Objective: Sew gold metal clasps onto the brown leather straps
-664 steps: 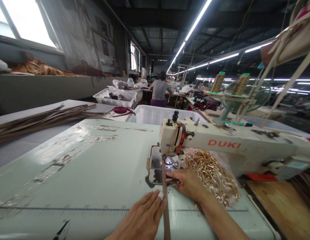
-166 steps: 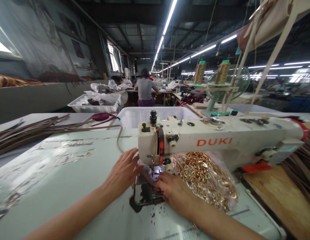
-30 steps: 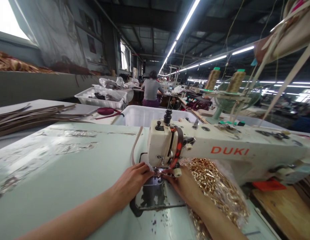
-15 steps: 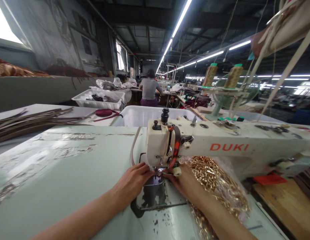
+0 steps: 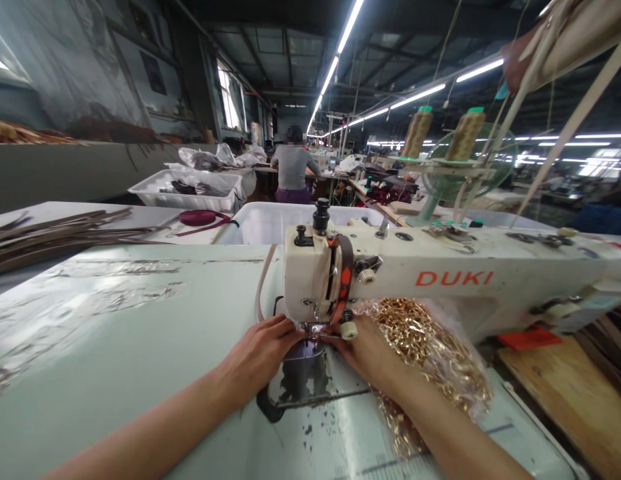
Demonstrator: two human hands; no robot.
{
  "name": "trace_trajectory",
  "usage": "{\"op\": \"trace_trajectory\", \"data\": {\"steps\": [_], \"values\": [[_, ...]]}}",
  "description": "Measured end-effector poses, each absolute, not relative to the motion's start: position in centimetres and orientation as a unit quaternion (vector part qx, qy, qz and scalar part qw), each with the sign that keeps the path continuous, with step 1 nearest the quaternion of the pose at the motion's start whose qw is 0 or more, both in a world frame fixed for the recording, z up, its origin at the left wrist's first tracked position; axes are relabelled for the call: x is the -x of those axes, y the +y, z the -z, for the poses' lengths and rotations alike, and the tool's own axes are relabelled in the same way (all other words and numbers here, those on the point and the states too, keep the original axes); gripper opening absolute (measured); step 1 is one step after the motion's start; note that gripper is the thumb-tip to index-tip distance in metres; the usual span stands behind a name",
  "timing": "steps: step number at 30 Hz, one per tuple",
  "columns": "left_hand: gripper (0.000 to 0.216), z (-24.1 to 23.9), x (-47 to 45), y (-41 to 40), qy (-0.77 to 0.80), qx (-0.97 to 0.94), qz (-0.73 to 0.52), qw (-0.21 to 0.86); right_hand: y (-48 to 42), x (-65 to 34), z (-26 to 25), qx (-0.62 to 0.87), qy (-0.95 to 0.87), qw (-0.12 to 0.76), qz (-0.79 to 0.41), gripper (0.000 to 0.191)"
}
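Observation:
A cream DUKI sewing machine (image 5: 440, 280) stands on a pale green table (image 5: 115, 347). My left hand (image 5: 257, 353) rests beside the needle, fingers curled and pressed on the end of a thin brown strap (image 5: 263, 283) that loops up behind the machine head. My right hand (image 5: 370, 350) is at the presser foot from the right, fingers pinched together under the head; what they hold is hidden. A clear bag of gold metal rings (image 5: 430, 353) lies under my right forearm.
A bundle of brown straps (image 5: 55, 230) and a maroon tape roll (image 5: 197, 217) lie at the left rear. White bins (image 5: 260, 227) stand behind the table. Thread cones (image 5: 415, 133) and a fan sit at the right. Another person (image 5: 291, 170) sits farther back.
Over the last second both hands have stayed at the needle with hardly any shift. Earlier the strap ran toward me under the foot; it has since passed behind the head.

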State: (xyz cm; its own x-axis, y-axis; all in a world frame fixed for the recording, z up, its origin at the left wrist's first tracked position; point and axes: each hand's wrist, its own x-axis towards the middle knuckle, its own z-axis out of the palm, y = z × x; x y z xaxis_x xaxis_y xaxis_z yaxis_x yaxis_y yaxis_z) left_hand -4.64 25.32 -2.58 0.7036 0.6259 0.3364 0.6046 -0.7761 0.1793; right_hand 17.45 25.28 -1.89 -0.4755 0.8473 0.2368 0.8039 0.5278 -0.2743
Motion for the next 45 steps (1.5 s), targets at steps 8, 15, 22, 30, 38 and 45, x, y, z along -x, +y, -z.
{"op": "trace_trajectory", "data": {"steps": [8,15,22,30,38,45], "values": [[0.030,2.9,4.5,24.0,0.360,-0.915,-0.182,0.028,25.5,-17.4,2.4,0.502,-0.847,0.161,-0.067,0.024],[0.028,0.6,2.9,19.2,0.413,-0.851,-0.166,0.277,25.0,-16.8,2.0,0.547,-0.822,0.156,-0.012,0.034],[0.017,1.3,3.6,22.1,0.542,-0.760,-0.203,0.295,23.1,-15.2,1.7,0.529,-0.844,0.053,0.062,0.023],[0.012,3.1,3.3,24.2,0.504,-0.811,-0.254,0.151,22.3,-15.1,2.4,0.539,-0.830,0.111,0.088,0.036],[0.016,3.0,3.4,23.9,0.484,-0.803,-0.309,0.161,21.5,-13.8,2.8,0.542,-0.825,0.133,0.093,0.029],[0.015,3.0,3.4,23.9,0.480,-0.800,-0.307,0.185,22.1,-13.5,3.2,0.535,-0.834,0.100,0.089,0.026]]}}
